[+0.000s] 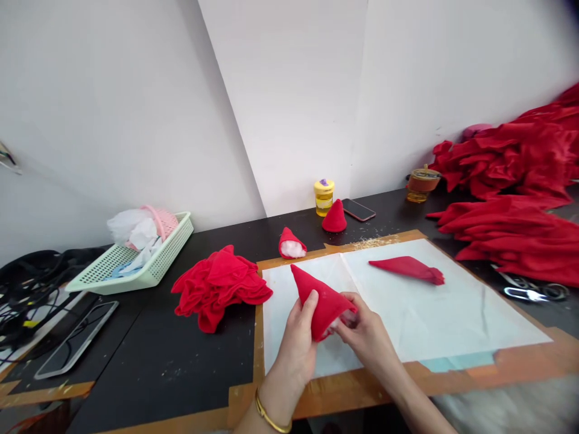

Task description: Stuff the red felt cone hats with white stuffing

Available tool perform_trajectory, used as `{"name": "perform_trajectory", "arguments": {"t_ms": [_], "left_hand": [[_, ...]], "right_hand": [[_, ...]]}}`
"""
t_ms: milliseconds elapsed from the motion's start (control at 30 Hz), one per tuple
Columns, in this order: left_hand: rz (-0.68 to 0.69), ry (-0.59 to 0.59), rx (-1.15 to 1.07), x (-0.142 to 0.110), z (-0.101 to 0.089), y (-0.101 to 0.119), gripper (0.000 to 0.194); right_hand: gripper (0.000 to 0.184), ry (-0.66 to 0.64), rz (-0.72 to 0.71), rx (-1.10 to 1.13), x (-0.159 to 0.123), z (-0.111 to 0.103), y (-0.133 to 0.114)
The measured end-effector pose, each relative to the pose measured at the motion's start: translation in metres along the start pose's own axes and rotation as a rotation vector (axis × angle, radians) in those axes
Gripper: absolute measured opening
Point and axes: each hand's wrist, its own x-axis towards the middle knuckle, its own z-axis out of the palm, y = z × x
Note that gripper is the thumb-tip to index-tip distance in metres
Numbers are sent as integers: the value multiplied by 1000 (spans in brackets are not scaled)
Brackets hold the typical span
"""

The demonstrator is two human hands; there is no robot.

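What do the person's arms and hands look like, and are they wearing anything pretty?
The left hand has a shiny gold-coloured bangle just below it, around the wrist. It is a narrow, rounded band. The right hand has no bracelet that I can see. Neither hand wears a glove, and no sleeves show on the forearms in this picture.

A slim, gold-coloured bangle is worn around the left wrist, its rounded, smooth band marked by bright glints along the curve. The left grip and the right grip are both seen bare, with slender fingers, and the right forearm is likewise left uncovered.
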Motion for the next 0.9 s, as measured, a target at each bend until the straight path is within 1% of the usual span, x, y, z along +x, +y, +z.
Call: {"name": "perform_trajectory", "arguments": {"t_ms": [100, 167, 200, 267, 300, 367, 400, 467, 500, 567, 633, 700, 733, 800, 867, 900], "left_hand": [[0, 48, -47, -1, 2, -4, 57], [8, 104, -103, 0, 3, -7, 51], [11, 133, -139, 2, 3, -7, 46], [3, 173, -214, 5, 2, -5, 38], [-3, 184, -248, 7, 1, -3, 35], [-20, 198, -303, 10, 1, -1, 32], [-29, 197, -320, 11, 1, 0, 32], [-41, 181, -326, 10, 3, -2, 34], [-43, 159, -312, 8, 5, -5, 37], [-25, 109, -260, 3, 9, -11, 47], [35, 67, -198, -2, 12, -18, 55], [109, 34, -127, -5, 15, -23, 57], [139, 28, -89, -5, 14, -24, 57], [186, 54, 7, -1, 11, -22, 56], [227, 102, 141, 7, 2, -16, 54], [240, 107, 226, 10, -4, -11, 54]], "right_hand": [[30, 25, 19, -50, -1, 8, -1], [36, 66, 36, -153, -3, 10, 1], [41, 99, 17, -192, -5, 9, 2], [47, 206, -97, -208, -11, 5, 4], [44, 265, -176, -200, -14, 2, 5], [26, 344, -309, -215, -20, -4, 5], [18, 343, -354, -241, -22, -5, 5], [13, 292, -408, -297, -22, -4, 3], [15, 272, -417, -317, -21, -2, 3], [17, 285, -414, -352, -16, 6, 5], [14, 338, -414, -387, -10, 14, 8], [15, 367, -439, -402, -8, 18, 12], [17, 360, -454, -395, -8, 17, 13], [20, 299, -461, -358, -10, 9, 15], [21, 252, -454, -315, -13, -7, 14], [22, 245, -453, -304, -13, -16, 14]]}}
